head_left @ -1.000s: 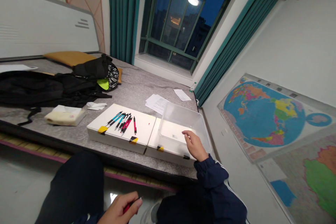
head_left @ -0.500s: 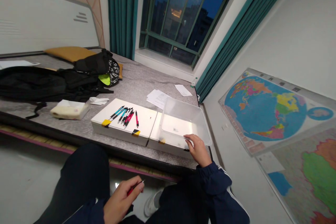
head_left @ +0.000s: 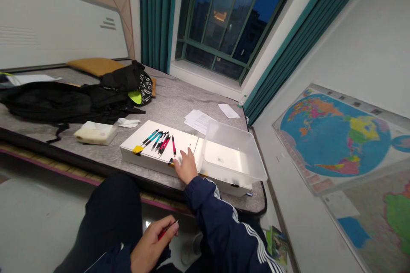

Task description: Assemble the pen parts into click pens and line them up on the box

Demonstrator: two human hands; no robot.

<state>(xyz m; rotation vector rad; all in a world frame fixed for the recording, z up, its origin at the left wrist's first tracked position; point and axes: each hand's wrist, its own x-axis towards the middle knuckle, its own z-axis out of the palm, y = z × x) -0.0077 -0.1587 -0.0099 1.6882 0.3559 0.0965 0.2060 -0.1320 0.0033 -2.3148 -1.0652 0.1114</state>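
Observation:
My left hand [head_left: 154,241], low over my lap, is closed around a red pen [head_left: 162,233] whose tip pokes out past the fingers. My right hand [head_left: 186,166] reaches over the front of a white box [head_left: 153,153], fingers apart and holding nothing. Just beyond its fingertips lies a single red pen [head_left: 174,146], and a tiny part [head_left: 190,145] too small to name sits farther back. Several blue, white and red pens [head_left: 160,141] lie in a group on the box, left of that hand. To the right, a clear plastic bin [head_left: 237,153] rests on a second white box [head_left: 243,189].
A tissue pack [head_left: 96,133], a crumpled tissue [head_left: 128,122] and a black backpack [head_left: 57,102] occupy the left. Papers [head_left: 199,120] lie behind the boxes. The bed edge [head_left: 96,170] runs along the front; a wall with maps [head_left: 336,136] bounds the right.
My right hand has left the rim of the clear bin and moved left to the first white box, near the single red pen. My left hand still grips its pen. The view has shifted slightly.

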